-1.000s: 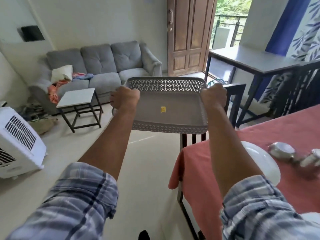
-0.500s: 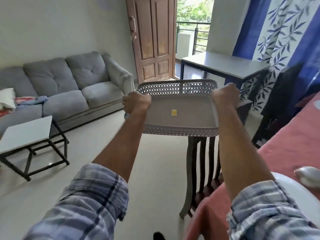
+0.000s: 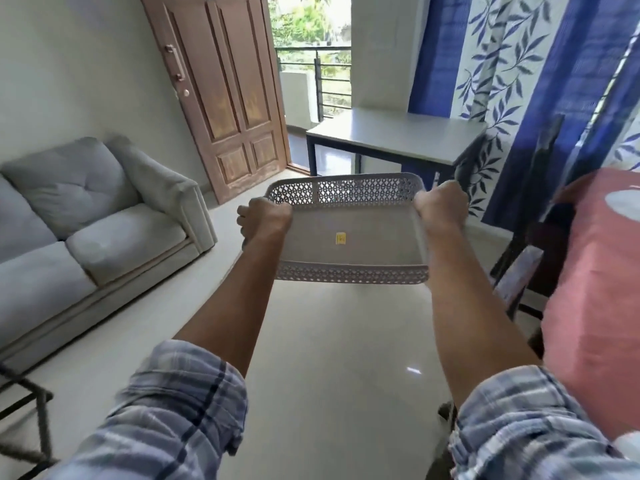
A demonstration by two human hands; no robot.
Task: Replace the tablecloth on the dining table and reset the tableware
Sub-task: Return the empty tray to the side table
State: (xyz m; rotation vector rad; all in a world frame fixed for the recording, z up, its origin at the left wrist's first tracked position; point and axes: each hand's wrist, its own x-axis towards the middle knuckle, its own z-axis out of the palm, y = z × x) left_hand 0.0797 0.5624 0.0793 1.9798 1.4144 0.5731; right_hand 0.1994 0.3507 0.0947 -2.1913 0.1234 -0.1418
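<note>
I hold an empty grey tray (image 3: 351,273) with a lattice rim and a small yellow sticker out in front of me, level above the floor. My left hand (image 3: 264,220) grips its left side and my right hand (image 3: 440,208) grips its right side. The dining table with the pink tablecloth (image 3: 595,299) lies at the right edge of the view. A white plate (image 3: 623,204) shows partly on it at the far right. Other tableware is out of view.
A dark wooden chair (image 3: 519,271) stands beside the dining table. A grey side table (image 3: 398,131) is ahead by the blue leaf-print curtain (image 3: 502,81). A grey sofa (image 3: 86,216) lines the left wall, with a wooden door (image 3: 225,98) beyond. A black frame (image 3: 31,410) sits lower left.
My view has swung right with the tray held in both hands. The sofa and small table slid left, the side table and curtain came to the centre, and most tableware left the view.
</note>
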